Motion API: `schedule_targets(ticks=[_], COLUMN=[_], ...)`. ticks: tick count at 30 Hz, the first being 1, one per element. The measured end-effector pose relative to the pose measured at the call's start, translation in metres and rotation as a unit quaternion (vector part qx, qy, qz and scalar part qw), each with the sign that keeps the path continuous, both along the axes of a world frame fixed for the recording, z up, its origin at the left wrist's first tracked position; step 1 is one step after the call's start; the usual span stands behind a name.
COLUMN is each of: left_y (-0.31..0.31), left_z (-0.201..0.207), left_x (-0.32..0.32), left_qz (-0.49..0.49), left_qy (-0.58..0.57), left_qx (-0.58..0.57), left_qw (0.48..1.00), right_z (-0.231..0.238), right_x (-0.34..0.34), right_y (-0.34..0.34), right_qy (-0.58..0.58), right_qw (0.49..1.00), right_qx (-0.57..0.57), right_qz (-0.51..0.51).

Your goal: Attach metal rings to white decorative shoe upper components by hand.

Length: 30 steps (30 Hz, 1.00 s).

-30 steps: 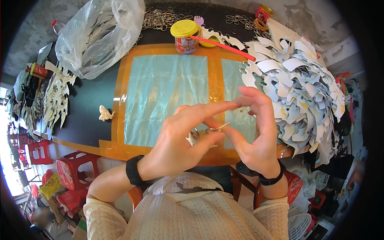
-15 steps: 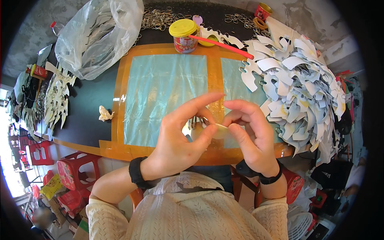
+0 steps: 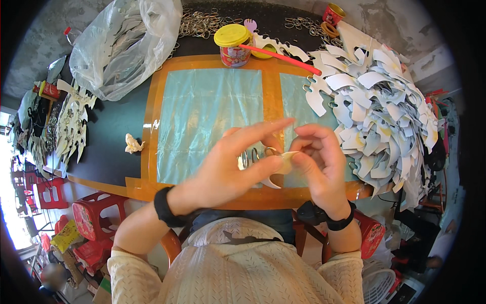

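1. a white piece [image 3: 287,163] is held between both hands, raised over the near part of the surface [image 3: 112,121].
2. left hand [image 3: 223,164]: fingers grasping metal rings [image 3: 250,156], thumb tip against the piece, index finger stretched rightward.
3. right hand [image 3: 323,169]: fingers pinching the piece's right side.
4. one tip of the piece points right; fingers cover the rest, so its long axis cannot be told.
5. the near edge runs by the wrists; blue sheet [image 3: 212,111] spreads forward toward a can [image 3: 235,57]; a white pile [image 3: 379,116] bounds the right.
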State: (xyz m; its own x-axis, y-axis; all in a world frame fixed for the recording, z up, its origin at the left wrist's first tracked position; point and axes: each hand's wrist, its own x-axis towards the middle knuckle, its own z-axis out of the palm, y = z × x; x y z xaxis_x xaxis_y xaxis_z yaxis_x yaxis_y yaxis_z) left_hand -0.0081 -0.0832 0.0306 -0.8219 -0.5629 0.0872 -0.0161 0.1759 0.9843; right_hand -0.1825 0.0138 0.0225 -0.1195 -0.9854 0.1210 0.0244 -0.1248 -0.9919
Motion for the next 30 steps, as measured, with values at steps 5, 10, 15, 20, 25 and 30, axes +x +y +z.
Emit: schedule_targets(ticks=[5, 10, 15, 20, 25, 30], left_y=[-0.016, -0.013, -0.007, 0.003, 0.008, 0.016], left_z=[-0.016, -0.017, -0.015, -0.018, -0.002, -0.003], left_x=[0.008, 0.003, -0.002, -0.006, -0.008, -0.01], left_qz=[-0.051, -0.091, -0.04, 0.079, 0.102, 0.152], left_qy=[-0.006, -0.041, -0.001, -0.005, -0.076, -0.025], left_qx=[0.083, 0.127, 0.146, 0.119, 0.061, -0.048], left_qw=[0.995, 0.987, 0.989, 0.99, 0.99, 0.987], right_z=[-0.001, -0.006, -0.006, 0.002, 0.007, 0.005], right_x=[-0.004, -0.01, -0.01, -0.004, 0.003, 0.014], right_y=[-0.002, -0.004, -0.004, -0.001, 0.004, 0.001], right_qy=[-0.071, -0.095, -0.077, 0.036, 0.269, 0.395], right_qw=[0.997, 0.995, 0.997, 0.995, 0.937, 0.886], right_qx=[0.005, 0.014, 0.006, 0.027, -0.141, -0.165], right_qz=[0.014, -0.004, -0.006, -0.086, -0.173, -0.18])
